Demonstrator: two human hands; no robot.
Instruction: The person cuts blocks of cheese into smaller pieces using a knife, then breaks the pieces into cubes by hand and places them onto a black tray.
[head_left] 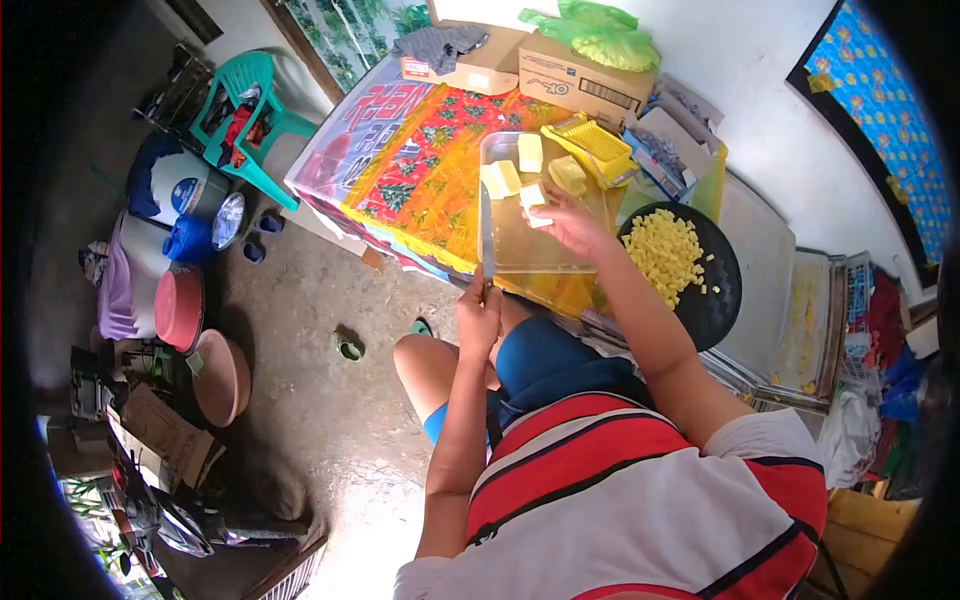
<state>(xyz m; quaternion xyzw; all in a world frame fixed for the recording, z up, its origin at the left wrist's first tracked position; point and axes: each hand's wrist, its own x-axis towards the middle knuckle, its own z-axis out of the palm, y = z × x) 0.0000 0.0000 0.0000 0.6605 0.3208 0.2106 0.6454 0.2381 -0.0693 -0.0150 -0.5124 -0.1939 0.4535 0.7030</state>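
My left hand (pixel 478 322) is closed around the handle of a knife (pixel 487 235), whose long blade points away from me along the left side of a clear plastic tray (pixel 545 255). My right hand (pixel 568 222) grips a pale yellow block (pixel 535 198) over the tray. Beyond it lie more pale yellow pieces: a block (pixel 500 180) at the left, another block (pixel 530 152) at the back and a rounder piece (pixel 567 176) at the right. To the right of my right forearm, a round black pan (pixel 722 300) holds many small yellow cubes (pixel 660 255).
A yellow plastic basket (pixel 590 150) stands behind the tray. Cardboard boxes (pixel 575 85) line the table's back edge, with a green plastic bag (pixel 600 35) on top. Left of the patterned tablecloth (pixel 400 170) is a green chair (pixel 250 130). Basins (pixel 180 308) stand on the floor.
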